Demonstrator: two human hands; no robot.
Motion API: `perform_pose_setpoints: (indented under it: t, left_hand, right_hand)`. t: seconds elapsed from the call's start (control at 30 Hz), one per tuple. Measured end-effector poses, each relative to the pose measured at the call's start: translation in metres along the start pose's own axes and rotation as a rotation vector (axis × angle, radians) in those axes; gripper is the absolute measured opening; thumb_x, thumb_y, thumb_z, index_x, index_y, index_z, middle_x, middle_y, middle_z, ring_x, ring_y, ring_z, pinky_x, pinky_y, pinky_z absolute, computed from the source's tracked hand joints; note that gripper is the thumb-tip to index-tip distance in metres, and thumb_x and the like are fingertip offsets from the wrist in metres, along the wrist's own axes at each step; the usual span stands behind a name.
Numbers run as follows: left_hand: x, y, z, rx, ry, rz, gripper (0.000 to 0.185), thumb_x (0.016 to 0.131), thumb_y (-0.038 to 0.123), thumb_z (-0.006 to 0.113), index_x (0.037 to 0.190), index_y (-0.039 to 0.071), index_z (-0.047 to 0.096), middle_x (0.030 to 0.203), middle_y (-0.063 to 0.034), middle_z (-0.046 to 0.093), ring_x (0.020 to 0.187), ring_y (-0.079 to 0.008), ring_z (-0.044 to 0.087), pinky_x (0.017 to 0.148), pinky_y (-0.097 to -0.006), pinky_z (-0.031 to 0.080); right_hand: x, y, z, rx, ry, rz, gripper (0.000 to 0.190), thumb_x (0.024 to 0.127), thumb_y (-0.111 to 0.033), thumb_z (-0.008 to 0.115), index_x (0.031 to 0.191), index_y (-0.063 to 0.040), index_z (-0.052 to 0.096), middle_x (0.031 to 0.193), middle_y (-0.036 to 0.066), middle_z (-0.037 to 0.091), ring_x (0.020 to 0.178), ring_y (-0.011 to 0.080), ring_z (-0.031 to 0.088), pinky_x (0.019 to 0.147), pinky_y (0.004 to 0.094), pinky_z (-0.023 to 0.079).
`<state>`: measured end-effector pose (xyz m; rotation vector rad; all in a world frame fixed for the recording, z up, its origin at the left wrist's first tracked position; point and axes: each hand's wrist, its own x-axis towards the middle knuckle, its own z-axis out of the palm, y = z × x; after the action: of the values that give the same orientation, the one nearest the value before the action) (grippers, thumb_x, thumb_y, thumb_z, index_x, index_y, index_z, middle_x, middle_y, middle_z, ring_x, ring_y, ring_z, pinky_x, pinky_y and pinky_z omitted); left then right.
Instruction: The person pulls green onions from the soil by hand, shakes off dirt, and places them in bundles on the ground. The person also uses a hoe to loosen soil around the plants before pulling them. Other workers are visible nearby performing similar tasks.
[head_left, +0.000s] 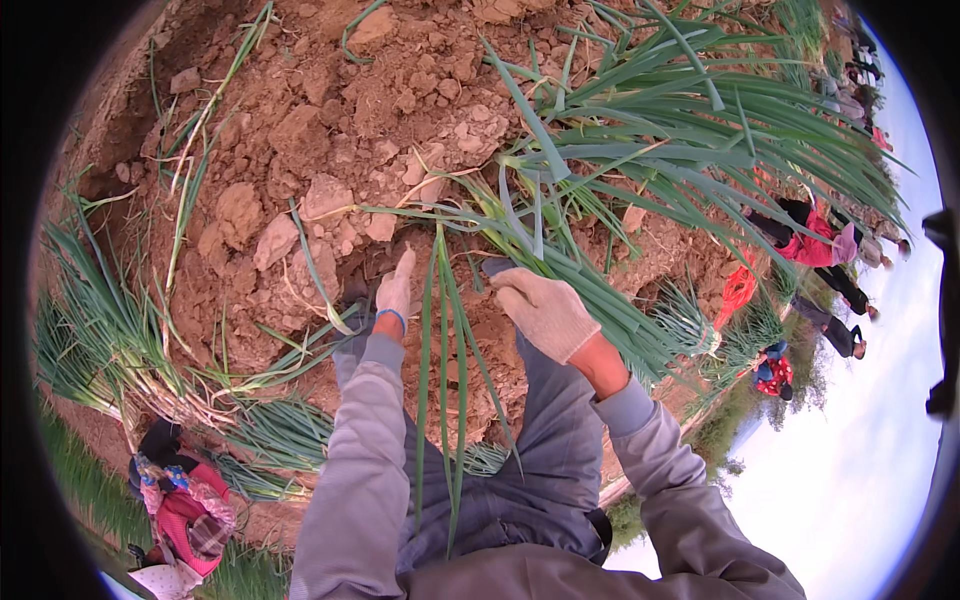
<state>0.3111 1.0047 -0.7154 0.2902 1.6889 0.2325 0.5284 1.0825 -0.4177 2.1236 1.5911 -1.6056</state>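
Observation:
My left hand (396, 289), in a pale knit glove with a blue cuff edge, is seen edge-on over the soil, fingers extended, with nothing visible in it. My right hand (544, 311), also gloved, has its fingers curled beside a thick bundle of green onion leaves (607, 307); the fingertips' underside is hidden, so a grip cannot be told. Between the hands, a few long green onion leaves (442, 337) hang down towards my lap. A large heap of green onions (675, 135) lies at upper right. A loose stalk (319, 274) lies left of my left hand.
Clods of reddish soil (240, 217) surround my feet. More green onions (105, 322) lie at left. Tied bundles (686, 326) and orange twine (737, 289) are at right. One person (191, 517) is at lower left; several others are farther off at right.

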Motion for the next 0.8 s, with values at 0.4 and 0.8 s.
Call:
perform_pose_setpoints:
  t: [0.4,0.8]
  left_hand:
    - [0.069,0.027,0.144,0.125,-0.123,-0.135,0.105,0.074,0.081,0.075,0.122,-0.013,0.07,0.117,-0.0256,0.073,0.11,-0.0364,0.07,0.099,-0.0424,0.051]
    - [0.183,0.014,0.206,-0.384,-0.263,-0.148,0.06,0.08,0.042,0.09,0.12,0.0,0.073,0.108,-0.0132,0.071,0.087,-0.0257,0.071,0.072,-0.0404,0.058]
  right_hand:
    - [0.21,0.168,0.056,-0.655,0.024,0.202,0.094,0.083,-0.053,0.076,0.152,0.002,0.043,0.143,0.028,0.059,0.131,0.0449,0.059,0.115,0.0485,0.045]
    - [0.31,0.243,0.077,-0.184,-0.412,0.526,0.14,0.06,-0.069,0.086,0.16,0.012,0.032,0.159,0.033,0.043,0.147,0.0425,0.047,0.12,0.0483,0.042]
